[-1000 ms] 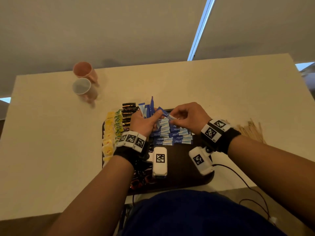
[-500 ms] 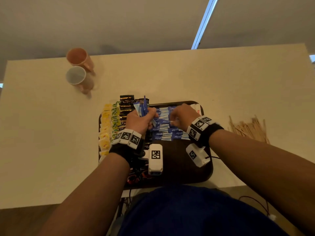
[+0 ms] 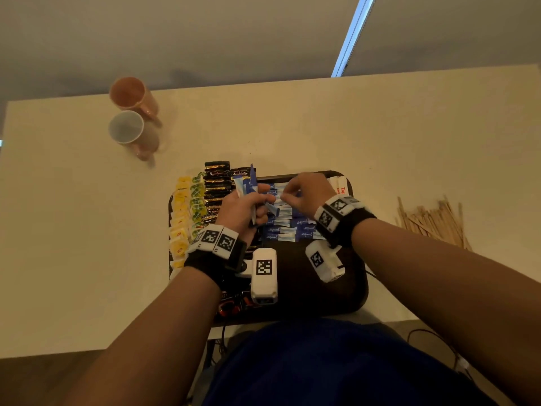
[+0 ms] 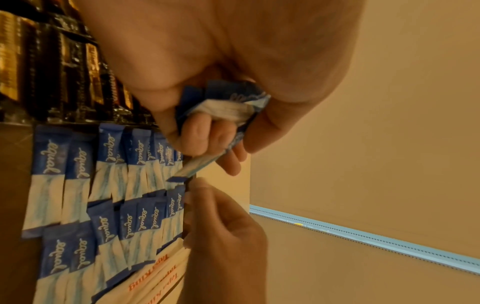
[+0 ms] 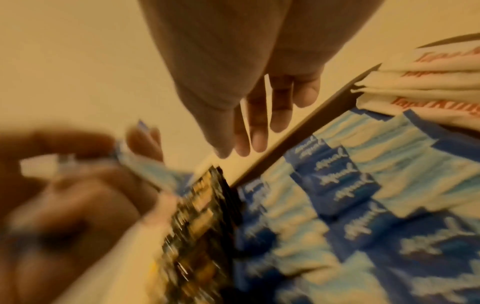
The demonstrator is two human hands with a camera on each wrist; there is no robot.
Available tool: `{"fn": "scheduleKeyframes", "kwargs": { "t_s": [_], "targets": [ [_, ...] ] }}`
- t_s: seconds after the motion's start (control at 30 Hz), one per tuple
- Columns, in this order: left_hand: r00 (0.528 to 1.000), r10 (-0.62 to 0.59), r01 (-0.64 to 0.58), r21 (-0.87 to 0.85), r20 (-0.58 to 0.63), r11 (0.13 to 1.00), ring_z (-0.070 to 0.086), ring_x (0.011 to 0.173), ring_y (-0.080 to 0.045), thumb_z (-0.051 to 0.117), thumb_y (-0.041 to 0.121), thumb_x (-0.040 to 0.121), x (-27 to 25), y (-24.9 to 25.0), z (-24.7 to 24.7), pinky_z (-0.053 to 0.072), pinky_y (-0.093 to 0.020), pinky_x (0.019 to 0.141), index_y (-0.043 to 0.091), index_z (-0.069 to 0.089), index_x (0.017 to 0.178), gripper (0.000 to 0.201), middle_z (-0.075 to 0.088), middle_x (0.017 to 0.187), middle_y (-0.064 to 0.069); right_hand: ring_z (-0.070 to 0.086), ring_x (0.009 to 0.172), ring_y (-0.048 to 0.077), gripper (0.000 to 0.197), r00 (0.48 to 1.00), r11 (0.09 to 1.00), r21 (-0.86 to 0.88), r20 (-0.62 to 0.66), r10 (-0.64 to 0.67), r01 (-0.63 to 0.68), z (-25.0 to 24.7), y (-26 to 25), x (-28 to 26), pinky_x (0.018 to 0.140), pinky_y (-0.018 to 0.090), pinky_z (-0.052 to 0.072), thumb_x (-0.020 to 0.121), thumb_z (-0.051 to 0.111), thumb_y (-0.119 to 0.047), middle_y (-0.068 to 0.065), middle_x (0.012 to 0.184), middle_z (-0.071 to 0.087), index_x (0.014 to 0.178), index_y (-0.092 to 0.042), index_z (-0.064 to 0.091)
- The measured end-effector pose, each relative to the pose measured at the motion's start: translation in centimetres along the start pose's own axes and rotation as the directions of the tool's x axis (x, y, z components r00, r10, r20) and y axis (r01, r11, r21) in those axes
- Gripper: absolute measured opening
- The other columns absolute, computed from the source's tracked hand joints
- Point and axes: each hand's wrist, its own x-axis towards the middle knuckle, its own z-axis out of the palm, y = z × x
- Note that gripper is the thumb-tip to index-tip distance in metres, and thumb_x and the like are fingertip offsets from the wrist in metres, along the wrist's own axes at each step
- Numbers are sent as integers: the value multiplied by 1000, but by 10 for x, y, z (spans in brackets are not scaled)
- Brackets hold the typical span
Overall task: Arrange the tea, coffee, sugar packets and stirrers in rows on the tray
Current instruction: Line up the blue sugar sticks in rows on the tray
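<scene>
A dark tray holds rows of yellow and green tea packets, black coffee packets and blue sugar packets. My left hand grips a bundle of blue sugar packets upright above the tray, and one packet sticks out below the fingers. My right hand hovers just right of it over the far blue rows. Its fingers are straight and hold nothing. White packets with red lettering lie in the tray's far right corner.
A loose pile of wooden stirrers lies on the table right of the tray. Two pink mugs stand at the far left. Wrist cameras and cables hang over the tray's near half.
A second ago both hands met at a raised blue packet. The right hand then dropped to the blue rows and now hovers there with nothing in it. The left hand keeps its bundle.
</scene>
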Motion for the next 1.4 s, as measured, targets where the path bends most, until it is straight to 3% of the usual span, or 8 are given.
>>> {"fn": "scheduleKeyframes", "kwargs": {
  "t_s": [0.1, 0.3, 0.43, 0.6, 1.0, 1.2, 1.3, 1.4],
  "targets": [
    [998, 33, -35, 28, 62, 999, 42, 53, -10, 47, -3, 97, -5, 0, 8, 34, -19, 46, 1, 59, 107, 16, 64, 78, -10, 59, 67, -1, 20, 993, 935, 355, -118, 19, 25, -22, -7, -14, 63, 17, 44, 91, 64, -34, -13, 78, 67, 92, -18, 76],
    [970, 53, -93, 160, 238, 983, 50, 58, -12, 50, 4, 100, -13, -7, 14, 42, -21, 51, 6, 59, 94, 11, 55, 68, -3, 63, 56, -4, 13, 998, 789, 613, 11, -61, 41, -46, -20, -31, 54, 8, 46, 87, 70, -12, 1, 75, 69, 95, -1, 73],
    [970, 70, -124, 225, 232, 967, 50, 54, -10, 53, 6, 99, -16, -5, 18, 42, -20, 49, 6, 62, 96, 10, 63, 66, 0, 61, 61, -4, 9, 998, 814, 579, -14, -55, 53, -49, -13, -29, 59, 10, 48, 86, 71, -11, 1, 78, 71, 91, -6, 75],
    [981, 128, -169, 325, 143, 931, 47, 49, -11, 62, 12, 96, -10, -6, 22, 40, -21, 45, 4, 67, 100, 10, 74, 88, -16, 59, 64, -3, 9, 1000, 800, 599, -20, -21, 29, -46, -7, -26, 61, 12, 45, 87, 71, -22, -7, 76, 70, 89, -15, 75],
    [980, 167, -196, 391, 108, 899, 46, 48, -13, 65, 14, 94, -7, -5, 25, 40, -24, 44, 4, 67, 95, 10, 75, 83, -14, 58, 56, -2, 14, 997, 773, 634, -73, 29, 24, -45, -13, -24, 57, 17, 46, 85, 73, -30, -13, 59, 66, 76, -20, 74],
    [986, 163, -167, 415, 45, 894, 46, 47, -12, 65, 15, 95, -4, -5, 19, 40, -24, 45, 2, 69, 85, 17, 74, 87, -21, 71, 78, 24, 12, 968, 479, 878, -107, 228, -16, -60, -1, -12, 64, 31, 56, 90, 66, -11, 17, 91, 73, 87, 1, 70],
    [988, 157, -141, 387, -8, 911, 46, 47, -10, 63, 14, 96, -1, -4, 12, 41, -21, 43, -6, 66, 95, 20, 74, 81, -14, 68, 74, 15, 9, 974, 694, 718, -126, 189, -42, -64, 13, -8, 62, 23, 55, 91, 61, -5, 5, 87, 71, 94, -1, 68],
    [987, 158, -140, 372, -19, 918, 46, 48, -11, 63, 14, 95, 1, -4, 6, 40, -22, 44, -2, 65, 92, 17, 75, 80, -13, 59, 74, 14, 10, 1000, 990, 141, -2, 26, -25, -48, 24, -5, 67, 26, 44, 92, 59, -14, 1, 88, 67, 94, -12, 69]
  ]
}}
